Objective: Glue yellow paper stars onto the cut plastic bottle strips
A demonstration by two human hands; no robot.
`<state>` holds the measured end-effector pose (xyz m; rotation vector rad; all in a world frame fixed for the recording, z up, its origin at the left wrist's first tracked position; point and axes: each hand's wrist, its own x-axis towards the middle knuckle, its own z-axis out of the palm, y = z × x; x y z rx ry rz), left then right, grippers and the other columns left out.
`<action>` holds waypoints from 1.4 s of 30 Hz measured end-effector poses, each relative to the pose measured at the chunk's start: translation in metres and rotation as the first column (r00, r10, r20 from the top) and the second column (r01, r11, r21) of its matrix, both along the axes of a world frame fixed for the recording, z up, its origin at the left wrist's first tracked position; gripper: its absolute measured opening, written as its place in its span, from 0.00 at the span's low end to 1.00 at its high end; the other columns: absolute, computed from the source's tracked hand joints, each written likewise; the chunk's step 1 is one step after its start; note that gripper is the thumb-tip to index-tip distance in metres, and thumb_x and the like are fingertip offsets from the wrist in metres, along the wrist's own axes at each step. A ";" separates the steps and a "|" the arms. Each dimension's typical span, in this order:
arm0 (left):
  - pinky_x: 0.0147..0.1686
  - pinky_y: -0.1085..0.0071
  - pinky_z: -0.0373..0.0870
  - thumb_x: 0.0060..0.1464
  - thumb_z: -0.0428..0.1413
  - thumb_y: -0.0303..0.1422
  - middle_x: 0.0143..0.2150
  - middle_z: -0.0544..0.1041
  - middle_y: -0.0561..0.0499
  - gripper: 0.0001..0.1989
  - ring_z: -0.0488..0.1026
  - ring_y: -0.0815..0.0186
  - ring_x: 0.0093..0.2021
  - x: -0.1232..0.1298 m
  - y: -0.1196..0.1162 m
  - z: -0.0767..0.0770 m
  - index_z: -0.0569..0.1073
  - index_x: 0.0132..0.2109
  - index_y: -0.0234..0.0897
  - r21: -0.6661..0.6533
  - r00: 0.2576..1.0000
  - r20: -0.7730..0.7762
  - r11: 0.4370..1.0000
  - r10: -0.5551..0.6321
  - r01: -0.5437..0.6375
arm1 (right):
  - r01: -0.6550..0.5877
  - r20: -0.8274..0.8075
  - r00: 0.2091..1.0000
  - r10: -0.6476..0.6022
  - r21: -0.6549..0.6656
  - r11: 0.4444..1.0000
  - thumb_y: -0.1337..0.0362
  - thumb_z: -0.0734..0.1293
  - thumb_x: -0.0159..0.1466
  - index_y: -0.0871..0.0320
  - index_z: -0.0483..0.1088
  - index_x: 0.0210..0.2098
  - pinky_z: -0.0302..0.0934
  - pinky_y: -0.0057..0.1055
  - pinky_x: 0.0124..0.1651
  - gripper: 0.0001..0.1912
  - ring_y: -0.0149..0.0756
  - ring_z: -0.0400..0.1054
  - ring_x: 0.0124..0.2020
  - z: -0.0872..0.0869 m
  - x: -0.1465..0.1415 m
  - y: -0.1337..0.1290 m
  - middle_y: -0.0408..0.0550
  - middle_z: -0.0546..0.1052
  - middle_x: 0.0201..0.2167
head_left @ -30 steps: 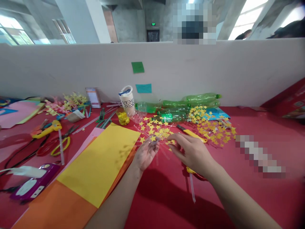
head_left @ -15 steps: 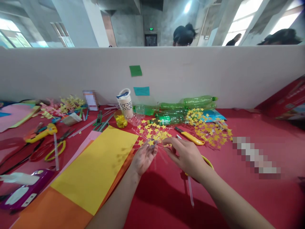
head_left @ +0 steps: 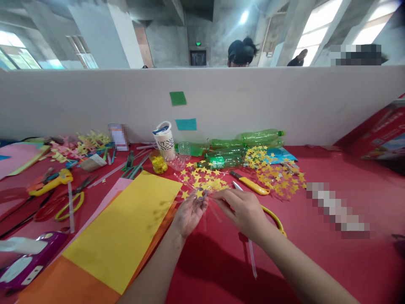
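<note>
My left hand (head_left: pixel 190 217) is closed with the palm up, its fingertips gripping the base of a spray of yellow paper stars (head_left: pixel 205 179). Thin clear strips stick out below the stars, between my hands. My right hand (head_left: pixel 245 211) comes in from the right with thumb and forefinger pinched beside the left fingertips; what lies between them is too small to make out. Under the right wrist lie scissors with yellow handles (head_left: pixel 276 219), partly covered. A clear glue stick (head_left: pixel 252 257) lies nearer me on the red table (head_left: pixel 218 270).
A second star spray (head_left: pixel 278 177), a yellow utility knife (head_left: pixel 253 185) and green bottles (head_left: pixel 262 136) lie behind. Yellow paper (head_left: pixel 126 228), a yellow glue gun (head_left: pixel 53 183) and more scissors (head_left: pixel 74 207) are left. A white cup (head_left: pixel 164 141) stands by the partition (head_left: pixel 126 93).
My right hand's fingertips have moved left and closed into a pinch by my left fingertips. The left hand keeps its grip on the spray. The view has shifted slightly.
</note>
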<state>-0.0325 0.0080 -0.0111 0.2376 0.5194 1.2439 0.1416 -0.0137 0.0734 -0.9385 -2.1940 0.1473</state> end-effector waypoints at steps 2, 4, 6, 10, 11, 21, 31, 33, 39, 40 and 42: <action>0.37 0.72 0.71 0.57 0.51 0.22 0.36 0.78 0.44 0.12 0.75 0.67 0.35 0.000 0.000 0.000 0.70 0.47 0.32 -0.008 1.000 0.000 1.000 0.010 -0.010 | 0.007 0.032 0.999 -0.009 0.061 0.998 0.68 0.58 0.66 0.58 0.70 0.35 0.64 0.27 0.32 0.09 0.32 0.73 0.29 0.001 0.000 -0.001 0.47 0.78 0.29; 0.37 0.71 0.71 0.57 0.51 0.23 0.36 0.78 0.45 0.10 0.75 0.67 0.34 0.001 0.000 0.000 0.71 0.46 0.32 -0.004 1.000 0.000 1.000 0.016 -0.016 | 0.018 0.070 0.997 -0.025 0.103 0.995 0.68 0.57 0.66 0.59 0.70 0.34 0.63 0.27 0.30 0.10 0.32 0.72 0.27 0.003 0.000 -0.002 0.47 0.78 0.28; 0.37 0.71 0.71 0.57 0.50 0.23 0.36 0.78 0.44 0.10 0.76 0.66 0.34 0.001 -0.001 0.001 0.71 0.45 0.32 0.005 1.000 0.001 1.000 0.023 -0.023 | 0.011 0.090 0.996 -0.021 0.113 0.994 0.69 0.57 0.66 0.59 0.69 0.35 0.62 0.26 0.30 0.10 0.32 0.72 0.28 0.004 0.000 -0.003 0.48 0.79 0.29; 0.37 0.71 0.71 0.56 0.51 0.23 0.36 0.78 0.44 0.11 0.75 0.66 0.34 0.002 -0.002 0.004 0.70 0.46 0.32 0.020 1.000 0.001 0.999 0.027 -0.027 | -0.021 0.078 0.997 0.016 0.062 0.998 0.68 0.57 0.67 0.57 0.69 0.38 0.63 0.27 0.35 0.09 0.32 0.72 0.33 0.006 0.000 -0.003 0.49 0.78 0.34; 0.37 0.71 0.71 0.56 0.51 0.23 0.35 0.78 0.45 0.11 0.75 0.66 0.34 0.002 -0.002 0.004 0.70 0.46 0.32 0.023 1.000 0.000 0.999 0.026 -0.026 | -0.019 0.067 0.998 0.016 0.040 0.999 0.67 0.58 0.67 0.57 0.68 0.39 0.63 0.27 0.36 0.08 0.33 0.72 0.35 0.006 0.000 -0.003 0.49 0.78 0.35; 0.38 0.70 0.72 0.55 0.52 0.24 0.34 0.77 0.45 0.10 0.75 0.65 0.35 0.000 -0.002 0.002 0.70 0.45 0.32 0.026 1.000 -0.017 0.999 0.025 -0.024 | 0.011 0.023 1.000 -0.009 -0.096 0.995 0.70 0.58 0.64 0.55 0.66 0.42 0.60 0.25 0.31 0.09 0.30 0.70 0.30 0.008 0.002 -0.003 0.46 0.77 0.35; 0.37 0.71 0.72 0.57 0.49 0.23 0.37 0.77 0.41 0.08 0.75 0.66 0.34 0.000 -0.003 0.008 0.69 0.45 0.31 -0.026 1.000 -0.011 0.999 0.025 -0.026 | 0.073 -0.051 0.996 -0.075 -0.046 0.996 0.69 0.60 0.63 0.56 0.67 0.41 0.58 0.24 0.29 0.08 0.28 0.65 0.25 0.021 0.013 -0.005 0.43 0.74 0.29; 0.37 0.71 0.72 0.57 0.49 0.23 0.37 0.77 0.41 0.09 0.76 0.66 0.35 0.000 -0.002 0.008 0.69 0.45 0.31 -0.032 1.000 -0.013 0.999 0.020 -0.020 | 0.093 -0.091 0.991 -0.098 -0.051 0.994 0.68 0.60 0.63 0.56 0.67 0.38 0.57 0.24 0.29 0.05 0.27 0.64 0.24 0.025 0.018 -0.006 0.43 0.73 0.28; 0.38 0.71 0.72 0.56 0.51 0.22 0.36 0.78 0.42 0.07 0.75 0.66 0.34 0.000 -0.002 0.006 0.70 0.42 0.30 -0.030 0.999 -0.041 1.000 0.007 -0.008 | 0.098 0.077 0.994 -0.083 -0.215 0.972 0.66 0.61 0.63 0.56 0.69 0.42 0.54 0.25 0.27 0.09 0.29 0.64 0.22 0.027 0.015 -0.010 0.40 0.73 0.22; 0.38 0.71 0.72 0.56 0.51 0.22 0.36 0.78 0.42 0.06 0.75 0.66 0.34 0.000 -0.002 0.006 0.70 0.41 0.30 -0.028 0.999 -0.048 1.000 0.006 -0.007 | 0.104 0.119 0.990 -0.077 -0.239 0.965 0.65 0.61 0.63 0.55 0.69 0.45 0.53 0.25 0.26 0.11 0.29 0.64 0.21 0.025 0.012 -0.010 0.40 0.72 0.21; 0.39 0.71 0.72 0.56 0.51 0.22 0.35 0.78 0.42 0.05 0.75 0.67 0.34 0.000 -0.001 0.004 0.70 0.38 0.30 -0.020 0.998 -0.058 1.000 0.004 -0.006 | 0.123 0.177 0.981 -0.079 -0.252 0.960 0.64 0.60 0.63 0.56 0.68 0.48 0.52 0.26 0.26 0.14 0.30 0.65 0.20 0.021 0.006 -0.010 0.40 0.73 0.20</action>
